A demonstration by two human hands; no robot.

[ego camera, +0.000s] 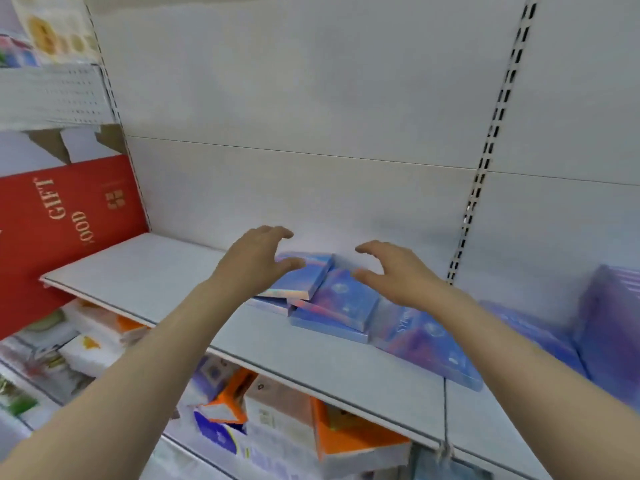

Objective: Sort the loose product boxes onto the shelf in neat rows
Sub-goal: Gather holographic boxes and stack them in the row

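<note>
Now my left hand and right hand hover with fingers spread and loosely curved, holding nothing, above the blue boxes piled askew near the back edge of the shelf, more lying rightward.

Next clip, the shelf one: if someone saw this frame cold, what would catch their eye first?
Probably the two bare hands at centre, the left hand and right hand, fingers spread and loosely curved above a messy pile of blue iridescent boxes lying askew on the grey shelf. Next, the big red gift box leaning at the far left, and the jumble of orange and white cartons on the shelf below.
</note>
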